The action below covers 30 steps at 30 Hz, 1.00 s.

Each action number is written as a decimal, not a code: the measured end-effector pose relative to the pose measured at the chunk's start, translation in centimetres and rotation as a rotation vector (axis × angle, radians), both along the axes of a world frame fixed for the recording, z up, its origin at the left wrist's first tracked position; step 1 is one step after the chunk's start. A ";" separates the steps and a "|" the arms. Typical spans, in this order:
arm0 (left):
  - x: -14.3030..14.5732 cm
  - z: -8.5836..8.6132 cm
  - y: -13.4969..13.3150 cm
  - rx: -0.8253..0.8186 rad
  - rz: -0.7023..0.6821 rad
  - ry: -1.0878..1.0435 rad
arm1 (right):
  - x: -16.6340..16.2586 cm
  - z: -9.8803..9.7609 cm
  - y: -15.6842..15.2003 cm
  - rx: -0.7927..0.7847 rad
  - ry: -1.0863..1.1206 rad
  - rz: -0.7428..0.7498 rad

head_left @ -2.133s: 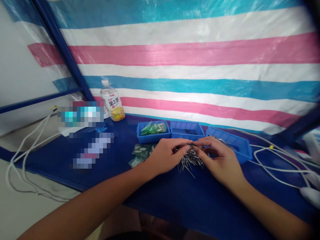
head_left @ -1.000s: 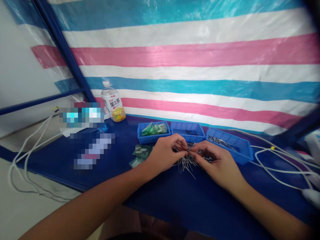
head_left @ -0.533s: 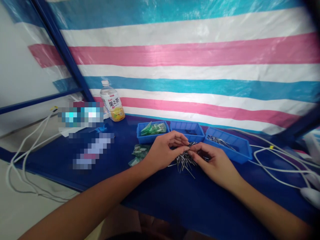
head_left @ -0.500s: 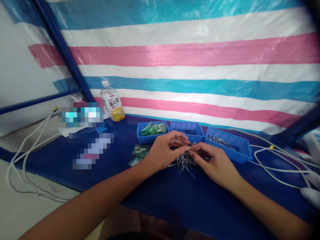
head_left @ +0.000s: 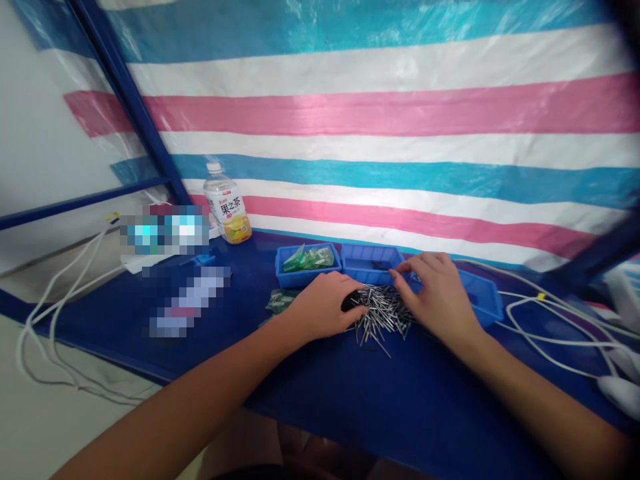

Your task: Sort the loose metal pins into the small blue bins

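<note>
A loose pile of thin metal pins (head_left: 383, 313) lies on the dark blue table. At its left edge rests my left hand (head_left: 327, 305), thumb and fingers apart in a curve around that side of the pins. My right hand (head_left: 440, 293) is above the pile's right side, near the front of the blue bins. Its thumb and index fingertips come close together in a pinch; anything between them is too small to name. The middle blue bin (head_left: 367, 253) has a few dark pieces in it. My right hand partly covers the right blue bin (head_left: 483, 297).
The left blue bin (head_left: 285, 272) holds green plastic packets (head_left: 313, 257). Another packet (head_left: 280, 300) lies beside my left wrist. A drink bottle (head_left: 230, 207) stands at the back left. White cables (head_left: 550, 340) run at the right; a striped sheet (head_left: 350, 160) hangs behind.
My hands have come apart from their meeting above the pins. The right moved right and up toward the bins, the left opened and lowered slightly, and more of the pile shows.
</note>
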<state>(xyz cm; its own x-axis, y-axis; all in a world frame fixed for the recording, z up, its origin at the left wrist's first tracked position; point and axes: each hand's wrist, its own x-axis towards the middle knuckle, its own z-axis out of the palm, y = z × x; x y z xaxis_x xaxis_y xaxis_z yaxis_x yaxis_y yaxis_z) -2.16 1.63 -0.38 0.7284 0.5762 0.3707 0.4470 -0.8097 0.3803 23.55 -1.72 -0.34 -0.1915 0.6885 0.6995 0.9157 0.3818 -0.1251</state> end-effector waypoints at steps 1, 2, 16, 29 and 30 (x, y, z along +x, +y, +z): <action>-0.1 0.0 0.1 -0.003 0.000 0.006 | -0.1 -0.1 -0.3 -0.009 -0.002 0.034; -0.1 -0.1 0.3 -0.008 -0.001 0.007 | -0.3 -0.2 -0.6 -0.018 0.000 0.066; -0.3 -0.1 1.0 -0.067 0.028 -0.107 | -1.6 0.2 -3.4 -0.101 0.149 0.199; -1.0 0.2 1.4 0.101 0.038 -0.021 | -1.7 0.2 -3.7 -0.147 0.194 0.208; -1.0 0.1 1.4 0.113 0.045 -0.009 | -1.7 0.2 -3.7 -0.151 0.195 0.209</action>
